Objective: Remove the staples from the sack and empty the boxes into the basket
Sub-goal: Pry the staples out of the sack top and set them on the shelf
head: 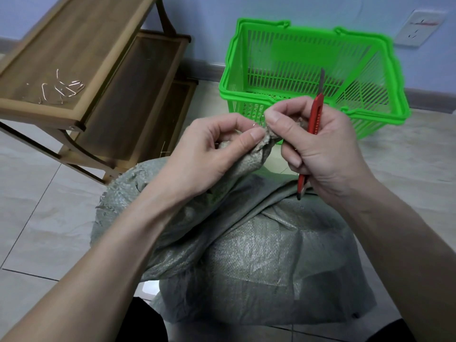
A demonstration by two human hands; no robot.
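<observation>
Staple removal midway: pulled staples (61,88) lie on the wooden shelf (81,45). Left hand (212,146) pinches the bunched sack (246,255) mouth; right hand (318,144) pinches it too, gripping a red utility knife (313,137). Possibly one staple between thumbs. Sack closed, basket (308,67) empty, boxes unseen.

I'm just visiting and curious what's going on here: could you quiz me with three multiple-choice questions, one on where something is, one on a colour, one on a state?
1. Where do the pulled staples lie?
A. in the basket
B. on the wooden shelf
C. on the floor

2. The basket is:
A. green
B. blue
C. red

3. The right hand holds a cutter whose blade is:
A. extended
B. retracted
C. broken off

Answers: 1 B, they rest on the shelf top; 2 A, bright green plastic; 3 A, the blade sticks out above the red body.
</observation>
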